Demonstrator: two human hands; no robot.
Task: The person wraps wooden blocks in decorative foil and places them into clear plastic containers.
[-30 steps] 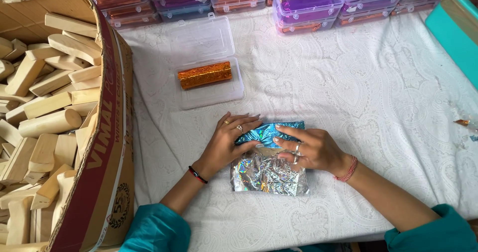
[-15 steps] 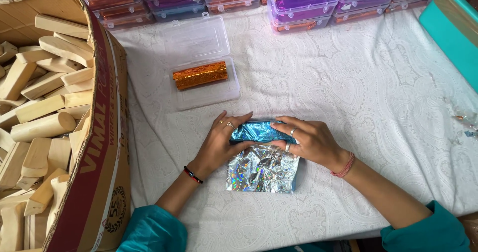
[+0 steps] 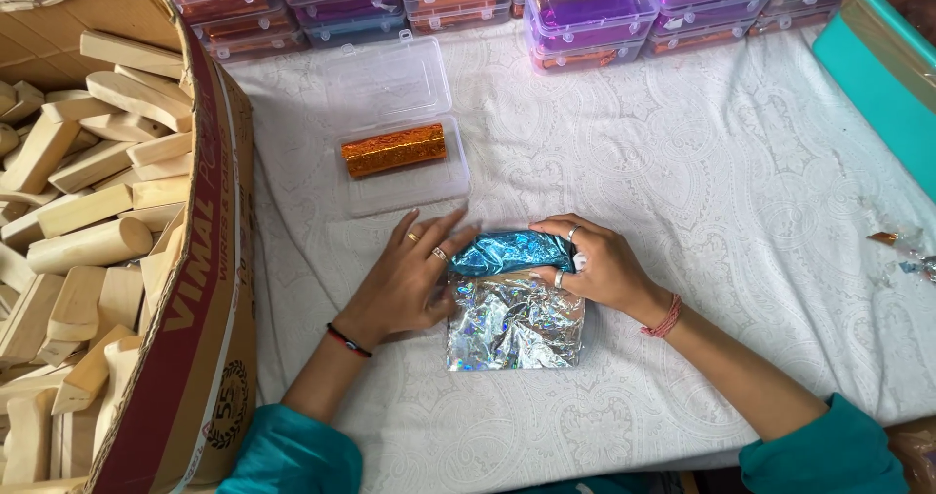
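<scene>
A big white cloth (image 3: 741,221) with a swirly pattern covers the table. On the left stands a big cardboard box (image 3: 200,289), open at the top and full of pale wooden blocks (image 3: 88,192). Along the far edge of the cloth sit rows of small plastic boxes (image 3: 585,11) with purple and orange things inside. At the far right is a teal bin (image 3: 882,84).

Both arms reach in from the bottom, in teal sleeves. They bend in toward each other and meet in the middle of the cloth.

The left hand (image 3: 409,279) lies flat, palm down, fingers spread and pointing up and to the right. It presses on the left end of a blue foil roll (image 3: 512,253). It is not closed around it. It has rings and a dark band at the wrist.

The right hand (image 3: 595,265) curls over the right end of the blue foil roll, with the fingers bent on top and the thumb near the front. It has rings too, and a red thread at the wrist.

The roll lies sideways at the top edge of a shiny silver foil sheet (image 3: 512,328), which is crinkled and spread toward the person.

Farther back is an open clear plastic case (image 3: 400,167) with an orange foil roll (image 3: 393,150) in it. Small foil scraps (image 3: 902,250) lie at the right edge.
</scene>
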